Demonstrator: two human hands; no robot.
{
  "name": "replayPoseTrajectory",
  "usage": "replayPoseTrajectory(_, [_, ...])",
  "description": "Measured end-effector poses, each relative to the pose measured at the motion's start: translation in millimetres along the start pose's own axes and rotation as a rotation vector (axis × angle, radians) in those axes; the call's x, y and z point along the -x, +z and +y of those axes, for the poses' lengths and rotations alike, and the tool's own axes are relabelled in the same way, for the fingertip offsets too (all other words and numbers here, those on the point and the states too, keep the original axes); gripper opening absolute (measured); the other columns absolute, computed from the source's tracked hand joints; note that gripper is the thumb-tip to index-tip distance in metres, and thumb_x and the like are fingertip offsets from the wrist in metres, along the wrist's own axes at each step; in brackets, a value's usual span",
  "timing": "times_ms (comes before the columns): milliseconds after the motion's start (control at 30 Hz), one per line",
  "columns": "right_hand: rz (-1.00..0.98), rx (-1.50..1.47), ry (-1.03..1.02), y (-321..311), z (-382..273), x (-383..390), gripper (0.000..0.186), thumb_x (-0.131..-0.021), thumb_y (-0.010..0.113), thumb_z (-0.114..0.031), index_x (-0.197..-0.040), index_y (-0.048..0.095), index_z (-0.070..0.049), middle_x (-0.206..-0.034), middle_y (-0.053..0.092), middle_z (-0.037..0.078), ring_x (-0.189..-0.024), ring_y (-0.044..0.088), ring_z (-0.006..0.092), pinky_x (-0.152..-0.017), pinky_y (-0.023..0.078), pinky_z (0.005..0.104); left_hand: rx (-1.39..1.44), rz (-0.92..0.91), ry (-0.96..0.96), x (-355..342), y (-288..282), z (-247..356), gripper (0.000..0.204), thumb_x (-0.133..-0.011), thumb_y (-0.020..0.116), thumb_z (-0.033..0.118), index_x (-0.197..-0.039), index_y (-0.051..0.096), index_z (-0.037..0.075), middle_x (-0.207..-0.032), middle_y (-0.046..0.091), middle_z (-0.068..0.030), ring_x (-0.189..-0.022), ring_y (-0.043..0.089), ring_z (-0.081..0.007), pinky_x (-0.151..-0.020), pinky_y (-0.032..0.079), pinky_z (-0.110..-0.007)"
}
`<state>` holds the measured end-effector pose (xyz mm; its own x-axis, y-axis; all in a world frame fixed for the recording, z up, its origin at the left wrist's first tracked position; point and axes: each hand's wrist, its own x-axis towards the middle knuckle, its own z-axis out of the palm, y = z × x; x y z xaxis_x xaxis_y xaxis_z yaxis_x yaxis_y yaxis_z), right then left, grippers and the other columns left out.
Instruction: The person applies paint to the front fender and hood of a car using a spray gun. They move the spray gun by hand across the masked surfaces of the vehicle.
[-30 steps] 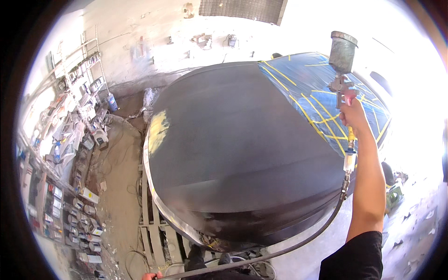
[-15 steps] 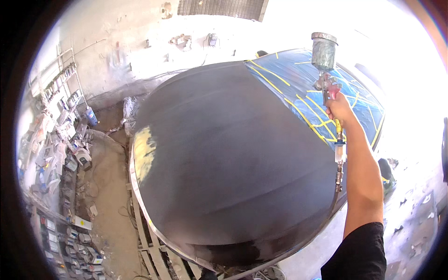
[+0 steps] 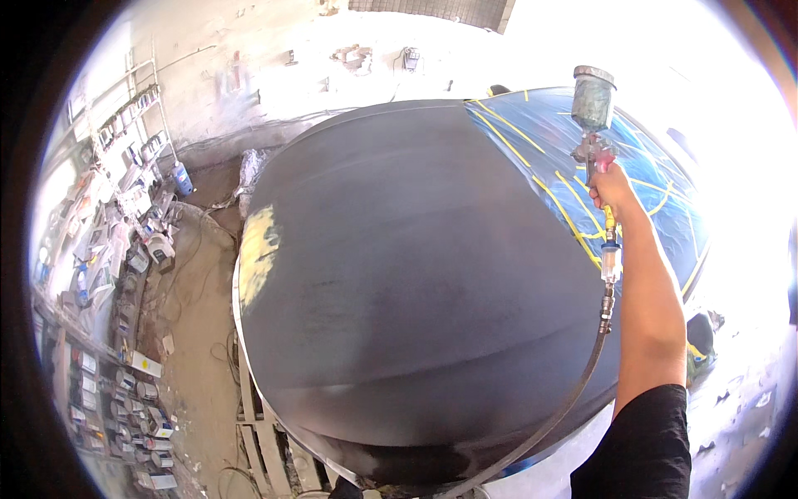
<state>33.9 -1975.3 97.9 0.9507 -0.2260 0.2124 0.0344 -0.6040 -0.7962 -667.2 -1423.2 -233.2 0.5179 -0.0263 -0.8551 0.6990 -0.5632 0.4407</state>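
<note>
My right hand (image 3: 612, 187) is wrapped round the red handle of a spray gun (image 3: 593, 150), which I hold upright over the right side of a dark grey car hood (image 3: 407, 249). On top of the gun sits a paint-stained cup (image 3: 593, 98). Below my fist, a yellow fitting and a clear inline filter (image 3: 611, 262) join the gun to a dark air hose (image 3: 573, 395), which curves down across the hood's near edge. A pale yellow patch (image 3: 259, 256) marks the hood's left edge. My left hand is out of view.
Blue masking film (image 3: 665, 200) with yellow tape covers the area beyond the hood. Shelves of cans and bottles (image 3: 133, 208) line the left wall, with more cans (image 3: 141, 416) lower down. A wooden pallet (image 3: 270, 457) and loose cables lie on the floor near the hood's left front.
The view has shifted, so the shelves and wall sit further right. My right hand still grips the spray gun, and the hose now bows further out across the hood's near right part.
</note>
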Motion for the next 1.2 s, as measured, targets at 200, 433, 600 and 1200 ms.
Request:
replayPoseTrajectory(200, [0.01, 0.041, -0.07, 2, 7, -24, 0.005, -0.075, 0.05, -0.002, -0.078, 0.047, -0.003, -0.057, 0.05, 0.007, -0.038, 0.045, 0.0145, -0.035, 0.034, 0.0287, 0.09, 0.344, 0.115, 18, 19, 45, 0.037, -0.078, 0.065, 0.026, -0.105, 0.06, 0.001, -0.083, 0.065, -0.0109, -0.075, 0.06, -0.0163, -0.066, 0.048, -0.031])
replayPoseTrajectory(433, [0.038, 0.121, -0.022, 12, 9, -49, 0.004, -0.074, 0.051, -0.002, -0.078, 0.048, -0.002, -0.058, 0.051, 0.007, -0.044, 0.048, 0.0149, -0.037, 0.037, 0.0293, 0.045, 0.762, 0.038, 30, 13, 132, 0.027, -0.075, 0.065, 0.022, -0.097, 0.064, 0.007, -0.076, 0.063, -0.0122, -0.068, 0.061, -0.021, -0.063, 0.049, -0.033])
replayPoseTrajectory(600, [0.065, 0.133, -0.009, 16, 15, -59, 0.006, -0.076, 0.045, -0.002, -0.079, 0.05, -0.001, -0.058, 0.054, 0.01, -0.04, 0.049, 0.0171, -0.037, 0.037, 0.0309, -0.085, 0.838, 0.084, 34, -3, 164, 0.023, -0.075, 0.066, 0.023, -0.092, 0.064, 0.008, -0.075, 0.063, -0.0145, -0.068, 0.063, -0.0294, -0.062, 0.05, -0.037])
replayPoseTrajectory(1200, [-0.119, 0.076, -0.069, 105, -40, -25, 0.011, -0.08, 0.05, -0.004, -0.089, 0.046, -0.001, -0.067, 0.052, 0.009, -0.049, 0.053, 0.0155, -0.038, 0.041, 0.0296, -0.056, 1.039, 0.16, 31, -7, 105, 0.019, -0.067, 0.064, 0.009, -0.086, 0.066, 0.008, -0.076, 0.064, -0.0151, -0.069, 0.063, -0.0335, -0.061, 0.051, -0.039])
